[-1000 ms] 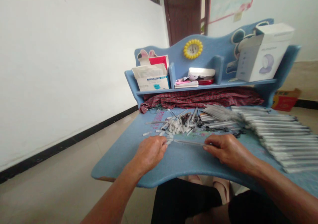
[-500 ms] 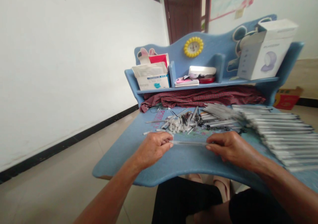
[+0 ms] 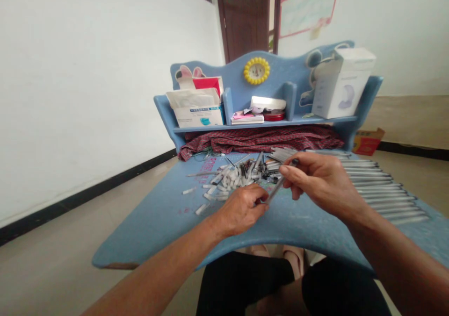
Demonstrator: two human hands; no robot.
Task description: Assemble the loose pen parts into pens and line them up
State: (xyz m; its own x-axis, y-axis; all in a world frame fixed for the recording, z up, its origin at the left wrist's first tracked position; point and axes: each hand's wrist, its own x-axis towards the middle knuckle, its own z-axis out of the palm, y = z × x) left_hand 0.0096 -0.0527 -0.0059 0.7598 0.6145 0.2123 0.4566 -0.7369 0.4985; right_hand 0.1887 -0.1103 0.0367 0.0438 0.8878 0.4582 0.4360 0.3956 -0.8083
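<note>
My left hand [image 3: 243,211] pinches the lower end of a slim translucent pen [image 3: 276,189] just over the near part of the table. The pen slants up to the right, where my right hand [image 3: 317,180] holds its upper end between thumb and fingers. A black tip [image 3: 294,162] shows at that end. Just beyond my hands lies a heap of small white pen caps [image 3: 231,179], mixed with dark pen parts. To the right, under and past my right forearm, several clear pens [image 3: 379,185] lie side by side in a row.
The blue table [image 3: 140,232] has a curved front edge close to my legs. Along its back runs a shelf holding a mask box [image 3: 198,116], a red round tin [image 3: 274,115] and a tall white box [image 3: 342,84]. A checked cloth [image 3: 259,139] lies below the shelf.
The pen has swung from level to a slant, its right end lifted with my right hand. Both hands are closer together. The view has turned a little to the right.
</note>
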